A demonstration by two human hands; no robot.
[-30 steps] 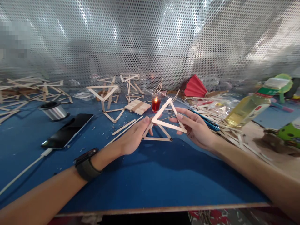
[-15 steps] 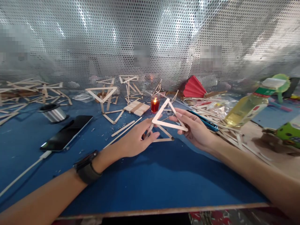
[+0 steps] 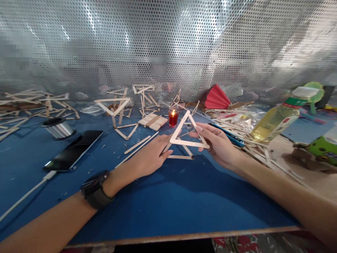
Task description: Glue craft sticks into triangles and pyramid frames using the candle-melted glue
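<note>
A frame of craft sticks (image 3: 189, 143) stands in front of me, with a tilted triangle on top and another triangle on the blue table beneath it. My right hand (image 3: 217, 142) pinches the right side of the upper triangle between thumb and fingers. On the other side, my left hand (image 3: 151, 156) is closed around an upright stick (image 3: 166, 146) under the triangle's left corner; its fingertips are partly hidden. Just behind the frame a lit candle (image 3: 173, 119) burns in a red glass. Two loose craft sticks (image 3: 137, 144) lie beside my left hand.
A bundle of flat sticks (image 3: 157, 123) and more stick frames (image 3: 113, 105) stand behind. At left are a wire spool (image 3: 58, 129) and a phone (image 3: 75, 149) on a cable. A blue cutter (image 3: 231, 137), a stick pile and a leaning bottle (image 3: 276, 117) are at right.
The upper triangle's left corner has dipped slightly, and my left thumb has drawn back a little to the left. Both hands keep their hold on the frame.
</note>
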